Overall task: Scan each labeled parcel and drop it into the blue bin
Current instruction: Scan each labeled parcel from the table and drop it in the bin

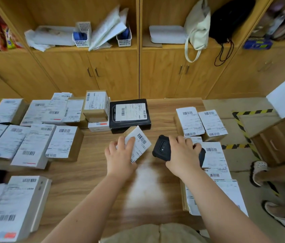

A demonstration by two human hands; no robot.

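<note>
My left hand (120, 155) grips a small brown parcel (140, 141) with a white barcode label, tilted above the middle of the wooden table (85, 176). My right hand (182, 153) holds a black handheld scanner (162, 148) just right of the parcel, its lens end toward the label. Many labeled parcels lie in rows at the left (33, 137), and a stack sits at the right (206, 125). A black boxed parcel (130, 114) lies behind my hands. No blue bin is in view.
Wooden cabinets (113, 72) with open shelves stand behind the table. A second person's feet in slippers (259, 171) are on the floor at the right, near yellow-black floor tape (243, 130) and a low drawer unit (281, 141).
</note>
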